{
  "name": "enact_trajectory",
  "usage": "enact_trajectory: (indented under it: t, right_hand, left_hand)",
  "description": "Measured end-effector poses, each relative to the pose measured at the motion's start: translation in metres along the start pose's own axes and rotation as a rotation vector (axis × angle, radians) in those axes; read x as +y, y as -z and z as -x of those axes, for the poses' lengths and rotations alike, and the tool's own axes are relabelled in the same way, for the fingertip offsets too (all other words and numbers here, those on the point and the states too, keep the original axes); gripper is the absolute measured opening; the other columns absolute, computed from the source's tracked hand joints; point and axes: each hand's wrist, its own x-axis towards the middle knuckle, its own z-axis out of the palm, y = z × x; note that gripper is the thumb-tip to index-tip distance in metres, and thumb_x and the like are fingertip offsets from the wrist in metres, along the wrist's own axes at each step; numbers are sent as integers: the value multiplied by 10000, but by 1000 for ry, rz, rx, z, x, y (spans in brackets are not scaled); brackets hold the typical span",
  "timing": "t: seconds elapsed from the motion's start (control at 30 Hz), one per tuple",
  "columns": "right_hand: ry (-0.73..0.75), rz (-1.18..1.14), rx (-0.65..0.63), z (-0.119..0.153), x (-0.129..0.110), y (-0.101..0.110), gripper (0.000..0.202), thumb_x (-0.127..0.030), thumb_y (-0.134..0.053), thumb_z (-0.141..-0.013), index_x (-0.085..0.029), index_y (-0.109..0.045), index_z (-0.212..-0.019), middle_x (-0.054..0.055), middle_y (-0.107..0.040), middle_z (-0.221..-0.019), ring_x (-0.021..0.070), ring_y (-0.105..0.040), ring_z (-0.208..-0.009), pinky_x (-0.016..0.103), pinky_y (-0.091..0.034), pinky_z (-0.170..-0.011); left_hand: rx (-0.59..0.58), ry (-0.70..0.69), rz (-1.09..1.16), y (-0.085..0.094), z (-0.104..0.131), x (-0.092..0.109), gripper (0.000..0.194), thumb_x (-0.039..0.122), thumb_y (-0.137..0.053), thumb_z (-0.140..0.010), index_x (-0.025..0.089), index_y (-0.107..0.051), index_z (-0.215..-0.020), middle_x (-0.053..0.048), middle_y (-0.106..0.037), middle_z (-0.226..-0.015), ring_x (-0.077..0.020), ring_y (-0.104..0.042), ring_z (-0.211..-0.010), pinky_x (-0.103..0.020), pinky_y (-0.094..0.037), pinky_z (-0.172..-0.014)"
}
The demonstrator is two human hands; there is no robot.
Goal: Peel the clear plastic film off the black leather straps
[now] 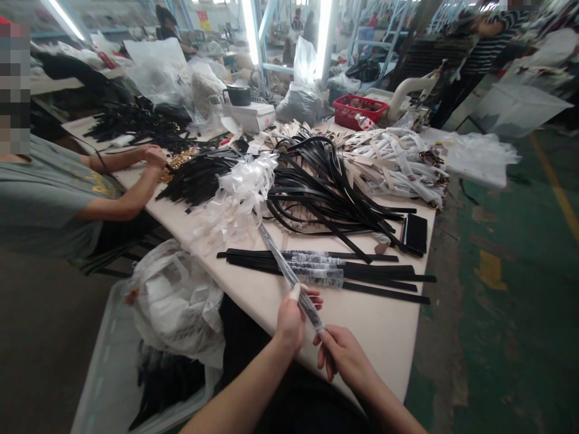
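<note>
My left hand point(293, 318) and my right hand point(340, 352) both grip the near end of a long narrow clear plastic sleeve point(283, 260) that runs away from me over the table point(384, 331). The sleeve's far end reaches a heap of white and clear sleeves point(239, 193). Just beyond my hands lie a few black straps point(362, 274), some with clear wrapping on them. A big tangle of loose black straps point(325, 181) lies farther back.
A co-worker in a grey shirt point(49, 193) sits at the left, hands point(156, 158) on gold hardware by another black strap pile point(199, 175). White paper-wrapped pieces point(398, 163), a red basket point(359, 110) and plastic bags stand behind. A white bag point(176, 301) in a bin sits at my left.
</note>
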Motion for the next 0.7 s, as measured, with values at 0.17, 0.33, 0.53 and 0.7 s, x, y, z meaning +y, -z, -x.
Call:
enact_trajectory:
  t: [0.17,0.33,0.53,0.7]
  right_hand:
    - [133,103,107,-6,-1,-6,513,-617,-452,-930,-185,-544,-670,-3,-608,-543,103,-499,-369,218,-349,-376]
    - [57,46,48,-8,5,-6,544,-691,-434,-907,-178,-580,-801,-19,-601,-489,100,-446,-315,205,-283,-339]
    - [94,68,91,-14,8,-9,564,-689,-404,-916,-182,-570,-735,-12,-599,-489,98,-456,-319,207,-287,-353]
    - [91,172,31,-17,-8,22,437,-536,-472,-913,-177,-630,-720,29,-665,-604,168,-601,-526,268,-449,-518]
  left_hand:
    - [66,112,-115,12,21,-43,351,526,-597,-846,180,-587,-901,-13,-641,-622,-132,-557,-409,-231,-418,-408]
    - [32,133,16,13,-2,-13,323,479,-571,-850,173,-565,-953,-71,-709,-771,-185,-675,-589,-291,-529,-563]
    - [53,54,-112,10,-1,-22,356,525,-587,-832,171,-577,-865,-26,-649,-634,-139,-569,-449,-233,-422,-435]
    - [62,36,-178,23,23,-45,409,573,-579,-823,169,-618,-875,11,-571,-577,-120,-463,-430,-251,-404,-467]
